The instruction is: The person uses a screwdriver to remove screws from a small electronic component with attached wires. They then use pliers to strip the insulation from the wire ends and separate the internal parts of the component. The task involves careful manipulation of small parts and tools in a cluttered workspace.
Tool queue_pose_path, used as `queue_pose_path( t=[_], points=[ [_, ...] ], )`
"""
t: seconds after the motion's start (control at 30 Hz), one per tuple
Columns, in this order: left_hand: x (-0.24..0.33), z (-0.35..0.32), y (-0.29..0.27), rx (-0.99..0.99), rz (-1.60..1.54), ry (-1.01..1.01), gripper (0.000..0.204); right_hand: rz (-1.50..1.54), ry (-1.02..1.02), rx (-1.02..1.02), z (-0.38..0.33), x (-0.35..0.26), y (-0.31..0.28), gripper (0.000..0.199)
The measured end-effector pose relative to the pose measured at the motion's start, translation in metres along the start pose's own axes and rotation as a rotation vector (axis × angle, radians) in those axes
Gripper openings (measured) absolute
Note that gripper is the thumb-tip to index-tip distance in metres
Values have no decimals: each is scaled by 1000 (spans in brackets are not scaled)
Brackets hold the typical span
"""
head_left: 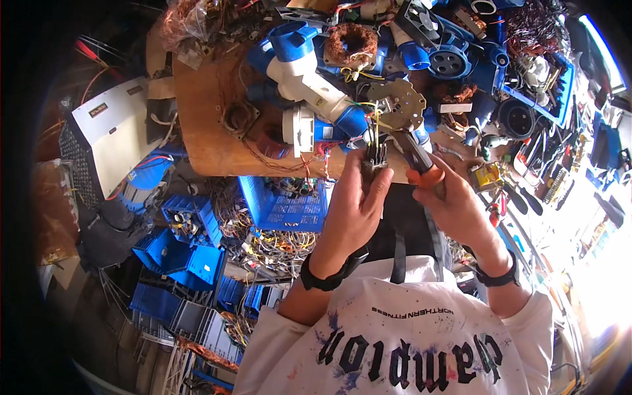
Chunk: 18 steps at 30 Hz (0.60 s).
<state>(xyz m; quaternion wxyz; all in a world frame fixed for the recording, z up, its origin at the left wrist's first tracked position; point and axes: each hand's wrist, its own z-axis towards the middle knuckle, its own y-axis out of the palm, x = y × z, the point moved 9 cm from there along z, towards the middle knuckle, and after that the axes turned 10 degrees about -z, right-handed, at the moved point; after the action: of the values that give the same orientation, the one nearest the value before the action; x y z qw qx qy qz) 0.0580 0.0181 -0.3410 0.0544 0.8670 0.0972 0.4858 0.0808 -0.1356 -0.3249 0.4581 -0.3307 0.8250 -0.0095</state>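
Observation:
My left hand [355, 201] is closed on a small dark part with metal prongs [376, 155], its thumb and fingers pinching the lower end. Yellow-green wires [374, 128] run up from the prongs toward a round metal plate with holes [398, 105] at the bench edge. In my right hand [455, 197] is an orange-handled hand tool [416, 155] with a long metal head, slanting up and left beside the part. Whether it has one blade or two jaws is hard to make out. Left of the wires lies a large blue and white industrial plug connector [309, 85].
Loose parts crowd the wooden bench [210, 131], with a copper coil [352, 46], a small fan [420, 23] and a blue crate [565, 92] behind. Below its front edge sit a blue basket [283, 204], tangled wires and blue bins [178, 257]. Hand tools [523, 197] lie at right.

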Motion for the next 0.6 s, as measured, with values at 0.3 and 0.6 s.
queue_pose_path(
  t=[0.3,0.6],
  points=[
    [13,-4,-1,87,229,94,34,-27,313,-216,-12,9,1,28],
    [2,-3,-1,88,-15,85,28,82,316,-256,-15,15,1,21]
  ],
)
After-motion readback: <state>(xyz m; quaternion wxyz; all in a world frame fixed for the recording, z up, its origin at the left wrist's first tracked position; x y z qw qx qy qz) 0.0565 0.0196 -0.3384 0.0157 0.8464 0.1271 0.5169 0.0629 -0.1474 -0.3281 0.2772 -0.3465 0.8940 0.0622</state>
